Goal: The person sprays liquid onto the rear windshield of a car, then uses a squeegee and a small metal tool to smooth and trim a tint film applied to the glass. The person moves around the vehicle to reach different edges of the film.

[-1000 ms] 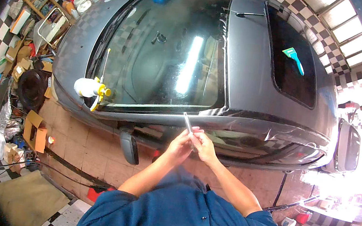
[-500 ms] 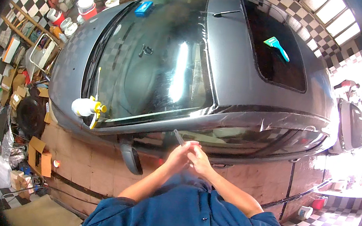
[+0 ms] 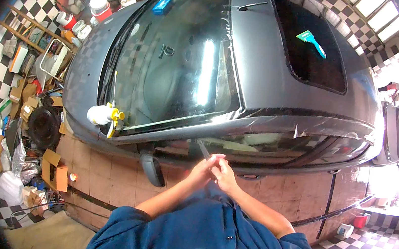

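Observation:
Just in front of my body, beside the grey car (image 3: 267,58), my two hands meet with their fingers closed. My left hand (image 3: 200,173) grips a thin, greyish see-through strip (image 3: 204,149) that points up and away toward the side window. Its exact kind is not clear. Against it, my right hand (image 3: 227,176) has its fingertips pressed to the left hand's fingers; whether they also pinch the strip is hidden. A white spray bottle with a yellow head (image 3: 102,114) stands by the near lower corner of the windshield. On the dark sunroof lies a turquoise scraper (image 3: 312,43).
The side mirror (image 3: 152,169) sticks out to the left of my hands. A blue box (image 3: 162,6) rests on the far side of the windshield. Cardboard boxes (image 3: 55,171), a tyre (image 3: 44,127) and buckets (image 3: 99,5) crowd the left side. Another vehicle (image 3: 397,134) stands at right.
The view has shifted a little, so the car and clutter sit slightly further right. My hands stay together, barely moved, with the strip still held.

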`<action>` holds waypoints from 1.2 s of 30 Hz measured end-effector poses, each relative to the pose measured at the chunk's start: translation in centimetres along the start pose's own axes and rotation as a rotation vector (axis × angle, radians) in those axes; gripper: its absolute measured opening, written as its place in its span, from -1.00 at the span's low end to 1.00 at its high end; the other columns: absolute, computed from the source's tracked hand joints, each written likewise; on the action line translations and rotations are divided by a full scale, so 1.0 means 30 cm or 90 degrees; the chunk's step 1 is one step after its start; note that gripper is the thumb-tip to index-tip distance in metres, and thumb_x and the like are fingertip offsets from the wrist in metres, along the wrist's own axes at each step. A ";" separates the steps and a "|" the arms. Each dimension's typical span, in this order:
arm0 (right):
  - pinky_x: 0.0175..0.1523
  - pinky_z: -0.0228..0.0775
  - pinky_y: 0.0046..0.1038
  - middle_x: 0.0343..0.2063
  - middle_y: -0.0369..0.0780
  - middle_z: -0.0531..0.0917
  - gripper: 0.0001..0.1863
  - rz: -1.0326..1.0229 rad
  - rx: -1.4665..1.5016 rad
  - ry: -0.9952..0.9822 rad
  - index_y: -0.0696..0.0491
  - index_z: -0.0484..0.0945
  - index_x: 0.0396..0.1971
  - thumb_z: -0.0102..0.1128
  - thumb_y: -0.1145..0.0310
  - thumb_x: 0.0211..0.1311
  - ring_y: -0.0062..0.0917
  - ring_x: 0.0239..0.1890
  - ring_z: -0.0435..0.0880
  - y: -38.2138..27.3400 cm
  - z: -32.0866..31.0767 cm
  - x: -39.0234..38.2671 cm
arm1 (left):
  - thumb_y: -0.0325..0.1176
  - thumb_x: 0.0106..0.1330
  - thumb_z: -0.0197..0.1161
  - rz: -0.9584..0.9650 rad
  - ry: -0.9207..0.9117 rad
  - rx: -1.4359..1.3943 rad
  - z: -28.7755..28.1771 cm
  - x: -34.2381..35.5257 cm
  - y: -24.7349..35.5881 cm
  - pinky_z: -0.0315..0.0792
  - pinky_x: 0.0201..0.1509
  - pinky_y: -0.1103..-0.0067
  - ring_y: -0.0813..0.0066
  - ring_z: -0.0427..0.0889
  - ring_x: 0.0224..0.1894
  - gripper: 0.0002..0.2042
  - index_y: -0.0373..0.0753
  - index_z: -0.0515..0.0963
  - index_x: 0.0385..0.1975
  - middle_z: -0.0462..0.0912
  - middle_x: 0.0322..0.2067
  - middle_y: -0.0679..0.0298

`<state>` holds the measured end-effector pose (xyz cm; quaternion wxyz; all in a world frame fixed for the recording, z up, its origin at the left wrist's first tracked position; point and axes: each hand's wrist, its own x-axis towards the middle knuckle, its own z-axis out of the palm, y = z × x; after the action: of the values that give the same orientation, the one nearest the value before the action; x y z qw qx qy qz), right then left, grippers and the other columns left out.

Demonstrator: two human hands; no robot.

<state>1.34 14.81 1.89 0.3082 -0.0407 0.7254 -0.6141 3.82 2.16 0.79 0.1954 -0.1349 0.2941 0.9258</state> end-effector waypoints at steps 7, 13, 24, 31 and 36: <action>-0.41 0.39 -0.49 -0.32 -0.20 0.58 -0.66 -0.027 -0.117 -0.023 0.05 0.43 -0.02 0.04 0.23 0.26 -0.54 -0.46 0.55 -0.043 0.006 -0.003 | 0.08 0.37 -0.06 0.063 0.019 0.052 -0.005 -0.021 0.015 0.46 -0.26 0.52 0.43 0.52 -0.11 -0.50 -0.21 0.37 0.07 0.49 -0.03 0.22; -0.45 0.29 -0.62 -0.31 -0.32 0.53 -0.68 0.003 -0.064 -0.060 0.06 0.42 -0.01 0.02 0.25 0.29 -0.70 -0.49 0.43 -0.013 0.019 -0.002 | 0.07 0.38 -0.10 0.089 -0.002 0.057 -0.024 -0.026 0.009 0.47 -0.20 0.51 0.45 0.51 -0.10 -0.49 -0.26 0.39 0.05 0.51 -0.05 0.23; -0.49 0.26 -0.65 -0.27 -0.31 0.53 -0.64 -0.078 -0.097 -0.029 0.05 0.40 0.04 0.03 0.24 0.30 -0.72 -0.49 0.42 0.061 0.000 0.003 | 0.12 0.38 -0.13 0.058 0.013 0.129 0.002 -0.038 0.029 0.47 -0.19 0.53 0.49 0.55 -0.21 -0.45 -0.30 0.41 0.02 0.58 -0.27 0.26; -0.24 0.45 -0.53 -0.15 -0.24 0.53 -0.62 -0.065 -0.194 -0.076 0.07 0.38 0.05 0.11 0.30 0.26 -0.63 -0.33 0.56 0.012 0.036 0.018 | 0.03 0.40 -0.08 0.241 0.188 0.114 -0.115 -0.040 0.071 0.49 -0.25 0.55 0.45 0.58 -0.28 -0.52 -0.32 0.45 -0.06 0.57 -0.34 0.23; -0.23 0.42 -0.63 -0.16 -0.25 0.56 -0.63 -0.030 -0.007 -0.030 0.09 0.37 0.06 0.07 0.35 0.29 -0.65 -0.27 0.56 -0.008 0.017 0.034 | -0.20 0.31 0.16 0.514 0.564 0.004 -0.415 -0.149 0.419 0.32 -0.51 0.58 0.56 0.40 -0.62 -0.77 -0.25 0.50 -0.32 0.40 -0.64 0.38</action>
<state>0.69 13.86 1.67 0.3102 -0.0739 0.7203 -0.6160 3.92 -15.95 -1.24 -0.3124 -0.3848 0.3784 0.7818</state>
